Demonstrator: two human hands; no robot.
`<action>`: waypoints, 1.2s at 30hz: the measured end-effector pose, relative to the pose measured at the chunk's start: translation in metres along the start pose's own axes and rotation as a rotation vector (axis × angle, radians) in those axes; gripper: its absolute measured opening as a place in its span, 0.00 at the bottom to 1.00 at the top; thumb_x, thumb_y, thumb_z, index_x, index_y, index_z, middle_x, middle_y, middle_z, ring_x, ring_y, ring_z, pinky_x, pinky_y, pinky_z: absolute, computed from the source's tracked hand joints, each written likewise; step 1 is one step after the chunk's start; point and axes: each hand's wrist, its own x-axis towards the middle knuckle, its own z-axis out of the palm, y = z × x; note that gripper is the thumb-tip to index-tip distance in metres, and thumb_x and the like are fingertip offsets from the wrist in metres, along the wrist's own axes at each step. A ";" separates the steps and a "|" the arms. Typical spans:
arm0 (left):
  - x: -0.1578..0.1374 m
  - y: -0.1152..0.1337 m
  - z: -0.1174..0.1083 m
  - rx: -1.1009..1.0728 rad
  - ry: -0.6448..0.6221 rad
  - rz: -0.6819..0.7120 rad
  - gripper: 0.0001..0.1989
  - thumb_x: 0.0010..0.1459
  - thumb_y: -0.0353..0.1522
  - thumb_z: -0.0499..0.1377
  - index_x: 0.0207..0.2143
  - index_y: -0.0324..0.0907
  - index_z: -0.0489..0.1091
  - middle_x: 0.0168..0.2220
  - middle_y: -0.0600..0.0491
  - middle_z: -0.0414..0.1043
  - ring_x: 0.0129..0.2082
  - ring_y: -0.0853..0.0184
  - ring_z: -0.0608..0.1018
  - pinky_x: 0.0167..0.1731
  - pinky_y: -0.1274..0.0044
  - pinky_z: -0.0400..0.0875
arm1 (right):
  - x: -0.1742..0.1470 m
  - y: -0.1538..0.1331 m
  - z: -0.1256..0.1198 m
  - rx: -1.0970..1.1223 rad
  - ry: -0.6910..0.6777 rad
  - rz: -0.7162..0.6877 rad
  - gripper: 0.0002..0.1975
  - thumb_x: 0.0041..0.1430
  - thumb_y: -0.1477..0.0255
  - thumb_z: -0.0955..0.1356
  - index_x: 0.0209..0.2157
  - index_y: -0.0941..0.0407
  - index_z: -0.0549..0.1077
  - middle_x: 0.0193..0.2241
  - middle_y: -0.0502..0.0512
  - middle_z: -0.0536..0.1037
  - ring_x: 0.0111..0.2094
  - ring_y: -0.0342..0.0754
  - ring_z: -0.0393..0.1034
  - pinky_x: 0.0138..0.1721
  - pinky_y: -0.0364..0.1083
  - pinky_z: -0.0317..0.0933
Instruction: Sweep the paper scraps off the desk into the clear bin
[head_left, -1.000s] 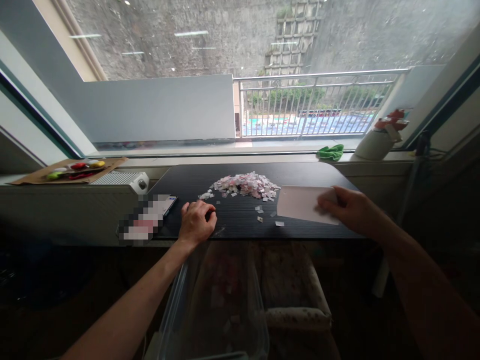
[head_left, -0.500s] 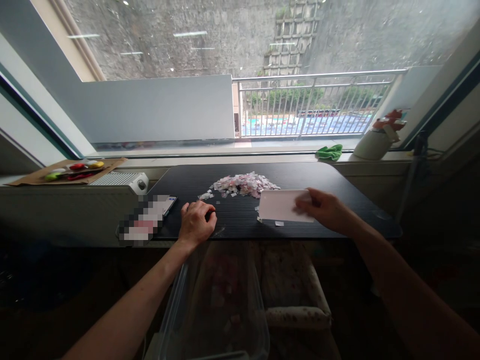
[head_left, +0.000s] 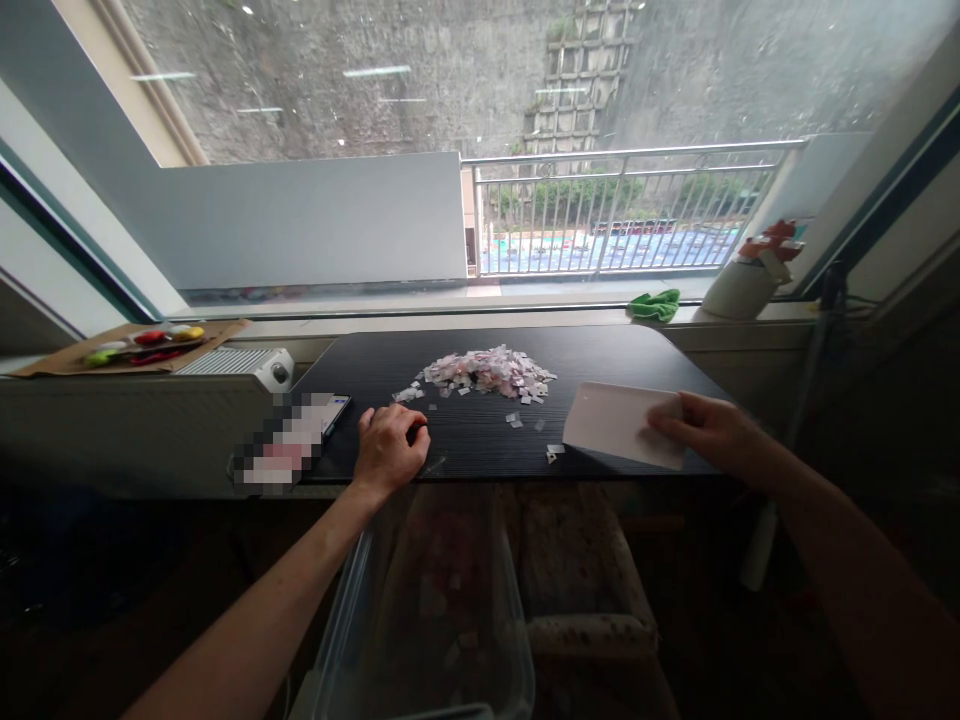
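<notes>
My right hand (head_left: 709,430) pinches the right end of a pale, flat rectangular card (head_left: 611,425). The card leans low over the right side of the black table, its shadow under it. Loosely curled, my left hand (head_left: 391,442) rests at the table's near edge, with nothing visible in its fingers. Beyond both hands lies a pile of small white and pinkish pieces (head_left: 495,370) that look like cut paper or plastic. A few loose pieces (head_left: 555,453) lie by the card's lower left corner, and others (head_left: 514,420) between it and the pile.
Below the black table (head_left: 360,350) stands a clear plastic bin (head_left: 517,600) with some bits inside. A phone (head_left: 337,410), partly pixelated, lies at the left. On the sill are a green cloth (head_left: 654,305) and a white jar (head_left: 739,290). A radiator (head_left: 240,370) stands left.
My right hand has moved right with the card, away from the pile, and the card has tilted. Loose pieces it covered now show. My left hand has stayed in place.
</notes>
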 end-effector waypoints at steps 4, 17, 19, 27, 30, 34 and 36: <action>0.000 -0.001 0.000 0.001 -0.006 0.001 0.09 0.56 0.33 0.54 0.33 0.43 0.74 0.37 0.48 0.77 0.43 0.55 0.76 0.55 0.57 0.60 | 0.002 0.001 0.012 0.095 -0.112 0.118 0.23 0.37 0.50 0.74 0.27 0.55 0.77 0.27 0.54 0.81 0.28 0.50 0.74 0.29 0.46 0.67; 0.000 0.000 -0.001 -0.016 0.010 0.005 0.09 0.56 0.33 0.54 0.32 0.44 0.73 0.36 0.48 0.77 0.42 0.56 0.76 0.54 0.58 0.60 | 0.018 -0.010 0.033 0.296 -0.245 0.204 0.19 0.37 0.58 0.77 0.30 0.55 0.79 0.30 0.53 0.83 0.31 0.51 0.76 0.33 0.47 0.71; 0.000 0.000 -0.001 -0.014 0.010 0.004 0.08 0.56 0.33 0.54 0.32 0.44 0.73 0.36 0.48 0.77 0.42 0.56 0.76 0.54 0.58 0.60 | 0.018 -0.013 0.035 0.289 -0.267 0.198 0.20 0.37 0.57 0.77 0.29 0.56 0.78 0.29 0.54 0.83 0.30 0.51 0.76 0.32 0.47 0.71; 0.000 0.002 -0.003 -0.011 -0.017 -0.011 0.09 0.56 0.33 0.54 0.33 0.44 0.74 0.36 0.48 0.77 0.43 0.56 0.76 0.56 0.58 0.59 | 0.009 -0.014 0.026 0.241 -0.308 0.149 0.22 0.36 0.52 0.77 0.28 0.56 0.79 0.26 0.54 0.82 0.32 0.53 0.76 0.33 0.48 0.71; 0.000 0.002 -0.003 -0.012 -0.016 -0.009 0.09 0.56 0.33 0.54 0.33 0.43 0.74 0.36 0.48 0.77 0.43 0.55 0.76 0.56 0.58 0.59 | 0.008 -0.012 0.023 0.222 -0.288 0.151 0.25 0.35 0.50 0.76 0.29 0.56 0.79 0.27 0.55 0.82 0.31 0.53 0.76 0.31 0.48 0.70; 0.000 0.001 -0.002 -0.010 0.003 -0.002 0.08 0.56 0.33 0.54 0.32 0.45 0.73 0.36 0.49 0.77 0.43 0.56 0.76 0.56 0.58 0.59 | 0.009 -0.006 0.024 0.200 -0.204 0.128 0.25 0.36 0.51 0.76 0.30 0.56 0.79 0.28 0.56 0.82 0.29 0.52 0.75 0.28 0.46 0.69; 0.000 0.001 -0.002 -0.006 0.003 -0.005 0.08 0.56 0.33 0.54 0.32 0.45 0.73 0.36 0.49 0.77 0.43 0.56 0.76 0.56 0.58 0.59 | 0.010 -0.002 0.025 0.210 -0.154 0.116 0.22 0.38 0.53 0.75 0.30 0.56 0.79 0.28 0.55 0.82 0.28 0.51 0.75 0.27 0.46 0.68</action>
